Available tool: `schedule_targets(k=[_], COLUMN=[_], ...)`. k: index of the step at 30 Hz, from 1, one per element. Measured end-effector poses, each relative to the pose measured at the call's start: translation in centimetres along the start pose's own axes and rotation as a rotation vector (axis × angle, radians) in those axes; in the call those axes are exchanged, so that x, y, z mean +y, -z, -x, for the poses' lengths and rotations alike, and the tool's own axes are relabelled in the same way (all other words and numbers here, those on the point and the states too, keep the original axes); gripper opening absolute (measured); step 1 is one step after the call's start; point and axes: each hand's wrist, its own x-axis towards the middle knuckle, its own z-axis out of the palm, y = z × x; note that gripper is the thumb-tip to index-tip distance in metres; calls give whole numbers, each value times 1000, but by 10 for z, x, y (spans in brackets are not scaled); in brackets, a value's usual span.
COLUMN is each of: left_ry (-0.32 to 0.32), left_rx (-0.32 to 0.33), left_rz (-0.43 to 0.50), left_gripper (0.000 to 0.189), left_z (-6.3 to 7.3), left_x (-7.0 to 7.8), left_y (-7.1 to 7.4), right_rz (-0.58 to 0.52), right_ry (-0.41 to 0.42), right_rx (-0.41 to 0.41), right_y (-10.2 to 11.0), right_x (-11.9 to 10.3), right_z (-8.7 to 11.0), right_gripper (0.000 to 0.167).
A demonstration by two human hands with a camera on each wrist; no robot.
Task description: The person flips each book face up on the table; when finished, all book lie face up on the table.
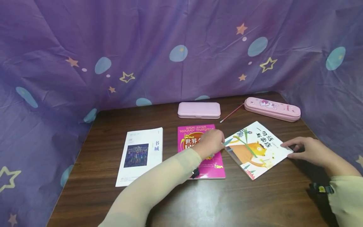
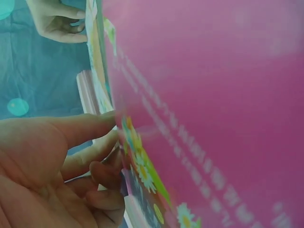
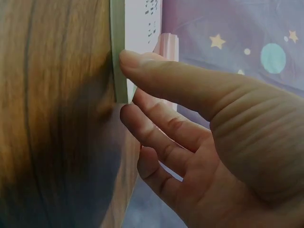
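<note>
A white picture book (image 1: 252, 154) with an orange cartoon animal lies turned at an angle on the right of the table. My right hand (image 1: 312, 151) pinches its right corner, the thumb along the book's edge in the right wrist view and the other fingers bent beneath. At the opposite, left corner, my left hand (image 1: 211, 143) grips the book with curled fingers; its fingertips are partly hidden. That hand is above a pink book (image 1: 211, 168), covering part of the cover. In the left wrist view the pink cover (image 2: 204, 95) fills the right side.
Left of the pink book lies a white magazine (image 1: 141, 138) with a dark picture. Behind the books are a plain pink pencil case (image 1: 199, 109), a red pencil (image 1: 232, 113) and a pink rabbit pencil case (image 1: 272, 108). Purple cloth (image 1: 141, 41) surrounds the wooden table (image 1: 88, 167).
</note>
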Motion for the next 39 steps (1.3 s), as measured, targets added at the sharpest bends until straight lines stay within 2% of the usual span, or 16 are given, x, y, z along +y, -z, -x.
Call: schedule_targets(k=[5,12,21,29,39], left_ry=[-43,-90,-129,-141,-116], left_rx=[-26,-44,-73,-111,-103], left_rz=[21,61,146,183,167], left_gripper=[5,15,17,16,17], left_z=[4,10,17,25,30], left_x=[-1,0,0,5,14], left_y=[1,0,-2,-4,-9], right_rz=[-14,12,44,64,51], right_ry=[37,-1,-7,-12,-4], right_rx=[43,-5,38,34,-9], right_y=[0,4,6,6,10], right_x=[6,10,13,12,16], right_z=[-4,-14,-24,-34,-50], right_gripper=[38,39,35,32,32])
